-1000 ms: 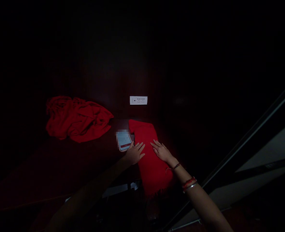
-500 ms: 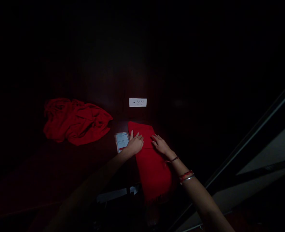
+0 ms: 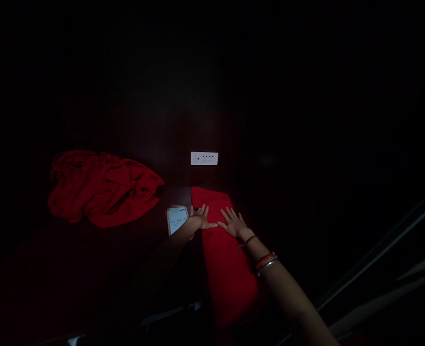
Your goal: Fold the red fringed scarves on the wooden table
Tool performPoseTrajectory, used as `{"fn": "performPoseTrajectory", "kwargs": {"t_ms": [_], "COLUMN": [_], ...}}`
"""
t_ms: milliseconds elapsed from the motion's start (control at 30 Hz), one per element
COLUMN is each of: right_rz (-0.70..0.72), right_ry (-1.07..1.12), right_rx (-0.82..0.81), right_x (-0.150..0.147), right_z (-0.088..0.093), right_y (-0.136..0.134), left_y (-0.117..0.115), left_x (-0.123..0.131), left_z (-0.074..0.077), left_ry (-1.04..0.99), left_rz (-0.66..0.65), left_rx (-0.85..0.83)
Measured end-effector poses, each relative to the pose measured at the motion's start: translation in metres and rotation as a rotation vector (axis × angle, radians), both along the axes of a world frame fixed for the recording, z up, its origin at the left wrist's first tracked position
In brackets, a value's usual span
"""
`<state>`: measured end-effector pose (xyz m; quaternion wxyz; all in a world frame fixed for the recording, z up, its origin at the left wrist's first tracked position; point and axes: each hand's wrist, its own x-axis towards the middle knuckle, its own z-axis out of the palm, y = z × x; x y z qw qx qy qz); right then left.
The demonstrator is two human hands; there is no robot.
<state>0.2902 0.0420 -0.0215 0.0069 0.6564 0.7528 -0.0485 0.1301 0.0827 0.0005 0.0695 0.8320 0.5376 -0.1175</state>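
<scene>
A long red cloth (image 3: 224, 259), fringed at its near end a moment ago and perhaps a scarf, lies folded on a dark table and hangs over the near edge. My left hand (image 3: 200, 220) rests on its left side with the fingers spread. Opposite it, my right hand (image 3: 234, 224) presses flat on the right side, fingers apart, thumbs almost meeting. Neither hand grips anything. Just left of my left hand lies a phone (image 3: 176, 220) with a timer on its lit screen, partly covered by my forearm.
A second red cloth (image 3: 106, 190) lies crumpled on the table at the left. A white socket panel (image 3: 204, 158) is set in the dark wall behind. Pale diagonal edges show at the lower right. Much of the surroundings is too dark to make out.
Both hands have spread their fingers wider, and the thumbs have come close together on the red cloth. The whole view has shifted slightly, with the things appearing lower.
</scene>
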Motion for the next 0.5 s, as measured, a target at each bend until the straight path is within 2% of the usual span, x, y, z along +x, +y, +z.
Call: {"fn": "performPoseTrajectory", "kwargs": {"t_ms": [100, 300, 500], "right_rz": [-0.026, -0.065, -0.070], "right_ry": [-0.014, -0.031, -0.043], "right_rx": [0.014, 0.054, 0.090], "right_x": [0.011, 0.041, 0.064], "right_z": [0.001, -0.001, -0.001], "right_y": [0.005, 0.011, 0.010], "left_y": [0.007, 0.021, 0.024], "left_x": [0.013, 0.045, 0.069], "left_z": [0.002, -0.007, -0.010], "left_ry": [-0.040, -0.088, -0.114], "left_rz": [-0.028, -0.067, -0.092], "left_rx": [0.008, 0.026, 0.011]}}
